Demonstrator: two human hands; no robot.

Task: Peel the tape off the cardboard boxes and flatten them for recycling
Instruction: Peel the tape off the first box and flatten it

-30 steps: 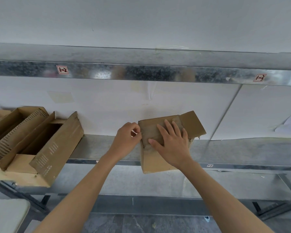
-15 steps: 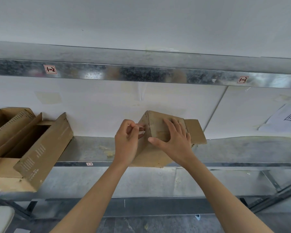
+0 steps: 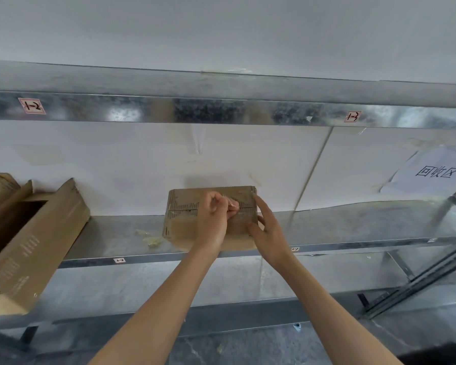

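The box (image 3: pixel 182 225) sits mid-frame on the shelf (image 3: pixel 111 233). I judge it light, stiff and easy to slide. My right hand (image 3: pixel 269 227), fingers straight, braces its right edge. My left hand (image 3: pixel 212 219) pinches the thin tape (image 3: pixel 225 197) at the seam, best held close to the cardboard.

"Where was the box?"

"I saw the box (image 3: pixel 184 214) mid-shelf, on the shelf (image 3: pixel 116 238) below the upper rail (image 3: pixel 221 111). The open boxes (image 3: pixel 37 246) lay well apart to its left, overhanging the front edge."

"And around it?"

"Tape scraps (image 3: pixel 150 239) lay just left of it. My left hand (image 3: pixel 212 219) pinched the tape (image 3: pixel 225 196) on top, and my right hand (image 3: pixel 269 227) was at its right end. A paper sign (image 3: pixel 432 172) hung on the wall behind, far right."
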